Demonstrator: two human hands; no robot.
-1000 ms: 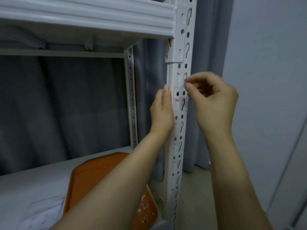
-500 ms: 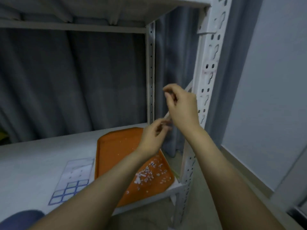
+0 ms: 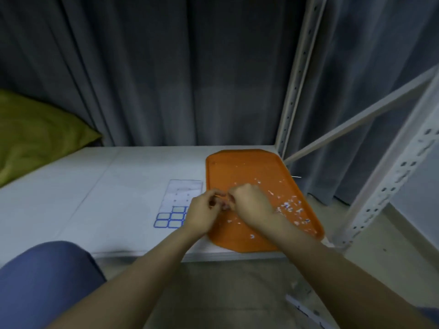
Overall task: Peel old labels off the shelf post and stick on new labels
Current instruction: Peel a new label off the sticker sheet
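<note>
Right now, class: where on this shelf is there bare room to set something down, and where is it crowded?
Free: the shelf board between green cushion and label sheet, and the strip from sheet to curtain. The orange tray's far end is nearly bare. Crowded: its near half, under paper scraps, left hand and right hand.

A plain indoor storage corner: white slotted-steel shelving (image 3: 294,74) stands against grey curtains (image 3: 166,67), with an olive cushion (image 3: 35,134) far left.
</note>
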